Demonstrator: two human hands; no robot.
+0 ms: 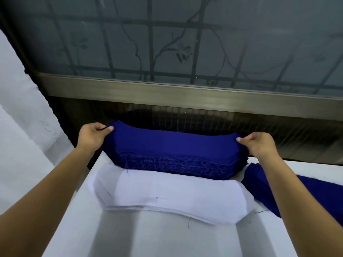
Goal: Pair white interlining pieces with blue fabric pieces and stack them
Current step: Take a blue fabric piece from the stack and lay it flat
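The smooth white worktop (pixel 167 238) is nearest. On it lies a flat pile of thin white interlining pieces (pixel 172 197) with slanted ends. Touching it at 12 o'clock, by the worktop's far edge, is a thick pile of dark blue fabric pieces (pixel 172 151) with fuzzy edges. The left hand (pixel 91 135) grips the blue pile's 9 o'clock end and the right hand (pixel 259 143) its 3 o'clock end, fingers (pixel 100 127) curled round the cloth. More loose blue cloth (pixel 315 191) lies at 4 o'clock.

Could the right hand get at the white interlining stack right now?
Probably yes, once it lets go: the right hand pinches one end of the blue fabric stack, and the white interlining stack lies just nearer, its top uncovered.
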